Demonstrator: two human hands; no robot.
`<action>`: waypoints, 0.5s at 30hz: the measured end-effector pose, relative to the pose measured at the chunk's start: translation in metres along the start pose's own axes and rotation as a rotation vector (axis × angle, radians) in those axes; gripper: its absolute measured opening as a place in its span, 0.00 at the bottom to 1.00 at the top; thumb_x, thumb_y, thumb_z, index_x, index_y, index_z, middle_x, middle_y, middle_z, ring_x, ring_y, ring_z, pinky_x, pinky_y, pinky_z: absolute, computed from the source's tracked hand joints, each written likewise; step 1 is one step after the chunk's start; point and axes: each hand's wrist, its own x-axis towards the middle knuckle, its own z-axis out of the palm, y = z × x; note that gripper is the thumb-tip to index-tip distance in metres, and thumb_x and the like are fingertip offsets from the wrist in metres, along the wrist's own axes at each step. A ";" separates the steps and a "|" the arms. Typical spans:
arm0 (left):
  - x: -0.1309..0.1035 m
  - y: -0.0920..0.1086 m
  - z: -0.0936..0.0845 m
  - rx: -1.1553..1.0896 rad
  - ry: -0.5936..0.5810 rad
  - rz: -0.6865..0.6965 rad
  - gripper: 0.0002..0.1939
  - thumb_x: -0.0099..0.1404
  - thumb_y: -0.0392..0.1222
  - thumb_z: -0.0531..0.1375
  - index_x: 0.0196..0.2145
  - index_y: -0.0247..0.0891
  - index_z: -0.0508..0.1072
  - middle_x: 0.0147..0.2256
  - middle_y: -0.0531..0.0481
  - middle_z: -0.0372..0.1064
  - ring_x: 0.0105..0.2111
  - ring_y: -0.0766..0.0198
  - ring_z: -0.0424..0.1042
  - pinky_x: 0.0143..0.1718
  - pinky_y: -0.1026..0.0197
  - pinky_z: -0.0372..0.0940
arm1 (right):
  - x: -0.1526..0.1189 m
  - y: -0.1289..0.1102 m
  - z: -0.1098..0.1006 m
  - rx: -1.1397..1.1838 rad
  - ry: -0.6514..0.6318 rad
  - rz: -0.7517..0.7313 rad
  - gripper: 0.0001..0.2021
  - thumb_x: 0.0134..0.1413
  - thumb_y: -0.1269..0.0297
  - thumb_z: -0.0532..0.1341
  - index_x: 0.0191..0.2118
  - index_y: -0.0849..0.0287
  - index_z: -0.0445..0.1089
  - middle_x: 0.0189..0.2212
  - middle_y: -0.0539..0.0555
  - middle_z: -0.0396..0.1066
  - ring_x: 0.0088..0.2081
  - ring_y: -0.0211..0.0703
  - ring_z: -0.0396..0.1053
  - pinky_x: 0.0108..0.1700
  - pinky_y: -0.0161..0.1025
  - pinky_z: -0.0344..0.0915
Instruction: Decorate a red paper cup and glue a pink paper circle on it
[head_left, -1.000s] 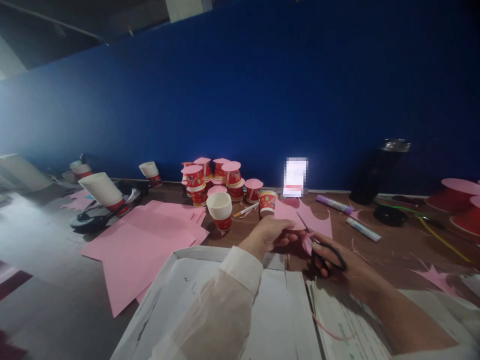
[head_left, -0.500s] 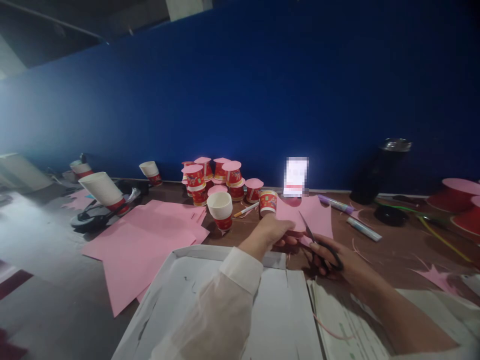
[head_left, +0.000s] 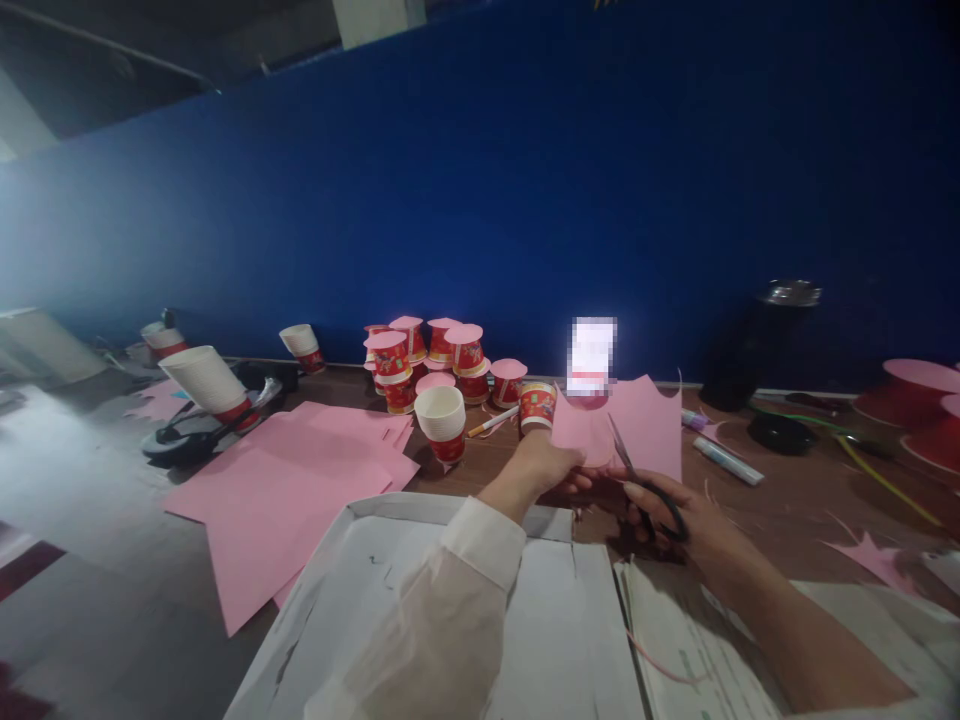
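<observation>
My left hand (head_left: 546, 465) is closed on a pink paper sheet (head_left: 649, 430) at its near left edge. The far edge of the sheet has curved cut-outs. Black-handled scissors (head_left: 651, 505) are in my right hand (head_left: 675, 510), fingers around the handles. Their blades point up and away, over the pink sheet, slightly apart from my left fingertips. Just beyond my left hand is a red patterned paper cup (head_left: 538, 408). Whether my left hand touches that cup I cannot tell. My left fingertips are partly in shadow.
Red cups topped with pink paper (head_left: 465, 350) are stacked behind. A nested cup stack (head_left: 440, 420) stands left of my hands, near pink sheets (head_left: 300, 480). A lit, blurred phone screen (head_left: 592, 355), glue stick (head_left: 727, 460) and dark flask (head_left: 739, 350) lie beyond. A white box (head_left: 555, 620) is in front.
The pink sheet has turned and shifted right, covering part of the purple marker. The scissors have moved slightly right. My left hand has barely moved.
</observation>
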 end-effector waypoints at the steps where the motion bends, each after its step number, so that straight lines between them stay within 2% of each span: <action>1: 0.000 0.001 0.000 -0.002 -0.004 0.001 0.12 0.65 0.30 0.60 0.47 0.28 0.75 0.21 0.52 0.73 0.20 0.68 0.71 0.24 0.68 0.67 | 0.000 0.001 -0.001 0.003 0.001 -0.005 0.30 0.45 0.45 0.73 0.52 0.55 0.75 0.23 0.48 0.69 0.21 0.34 0.61 0.24 0.35 0.65; 3: -0.001 0.003 0.001 0.012 -0.006 0.002 0.06 0.67 0.31 0.60 0.40 0.28 0.77 0.21 0.51 0.73 0.20 0.69 0.71 0.24 0.69 0.67 | 0.001 0.001 -0.002 -0.011 0.006 -0.013 0.31 0.45 0.44 0.72 0.52 0.56 0.75 0.23 0.48 0.70 0.20 0.34 0.60 0.24 0.36 0.66; 6: -0.003 0.005 0.001 0.022 -0.024 0.003 0.06 0.67 0.32 0.61 0.32 0.29 0.76 0.22 0.50 0.73 0.19 0.70 0.70 0.24 0.69 0.68 | 0.002 0.002 -0.004 -0.040 0.015 -0.017 0.31 0.45 0.43 0.72 0.53 0.57 0.75 0.23 0.49 0.70 0.20 0.34 0.60 0.24 0.36 0.64; 10: -0.005 0.004 -0.001 0.027 -0.097 0.045 0.07 0.66 0.30 0.60 0.31 0.30 0.76 0.24 0.49 0.75 0.20 0.70 0.71 0.22 0.70 0.67 | 0.002 0.001 -0.004 -0.057 0.033 -0.027 0.29 0.47 0.43 0.71 0.51 0.55 0.75 0.23 0.49 0.71 0.18 0.34 0.59 0.22 0.35 0.60; 15: -0.007 0.001 -0.002 -0.007 -0.166 0.038 0.08 0.66 0.29 0.60 0.28 0.30 0.75 0.24 0.50 0.75 0.21 0.72 0.72 0.21 0.72 0.67 | 0.002 -0.001 -0.005 -0.111 0.064 -0.046 0.26 0.42 0.41 0.72 0.40 0.57 0.75 0.20 0.48 0.68 0.18 0.35 0.61 0.20 0.33 0.56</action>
